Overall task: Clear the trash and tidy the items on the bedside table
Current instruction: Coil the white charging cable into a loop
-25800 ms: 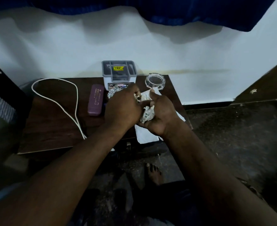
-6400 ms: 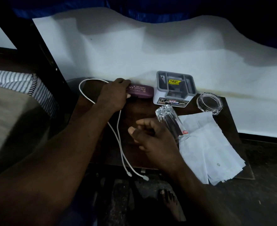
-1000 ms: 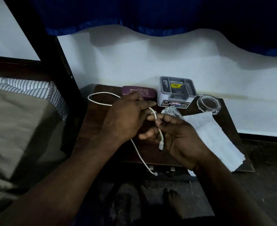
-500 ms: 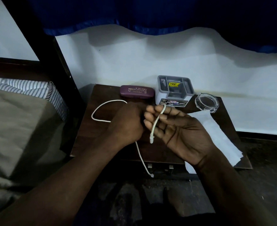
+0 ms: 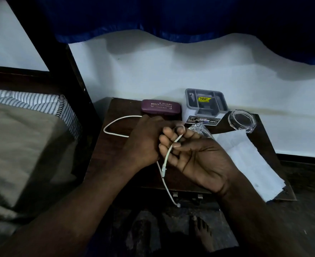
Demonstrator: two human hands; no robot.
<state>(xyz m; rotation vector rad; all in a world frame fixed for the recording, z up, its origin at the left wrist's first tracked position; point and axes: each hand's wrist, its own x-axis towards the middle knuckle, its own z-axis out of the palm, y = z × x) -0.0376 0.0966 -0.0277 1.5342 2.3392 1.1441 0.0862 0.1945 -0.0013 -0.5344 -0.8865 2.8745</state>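
A white charging cable (image 5: 116,125) loops across the dark wooden bedside table (image 5: 104,151). My right hand (image 5: 195,156), palm up, pinches one end of the cable between thumb and fingers, and its plug hangs below. My left hand (image 5: 143,141) grips the cable beside it. The other end dangles past the table's front edge. A maroon glasses case (image 5: 161,107) lies at the back. To its right stands a grey organiser box (image 5: 205,102). A clear glass tumbler (image 5: 199,128) lies on its side, partly hidden behind my right hand.
A clear glass ashtray (image 5: 242,120) sits at the table's back right. White paper sheets (image 5: 245,160) overhang the right front corner. A bed with a striped mattress (image 5: 32,104) and dark frame post stands to the left. My bare foot (image 5: 201,232) is on the floor below.
My right hand's fingers have curled in around the cable end, which lay across straighter fingers half a second ago. The cable loop on the table stays about the same.
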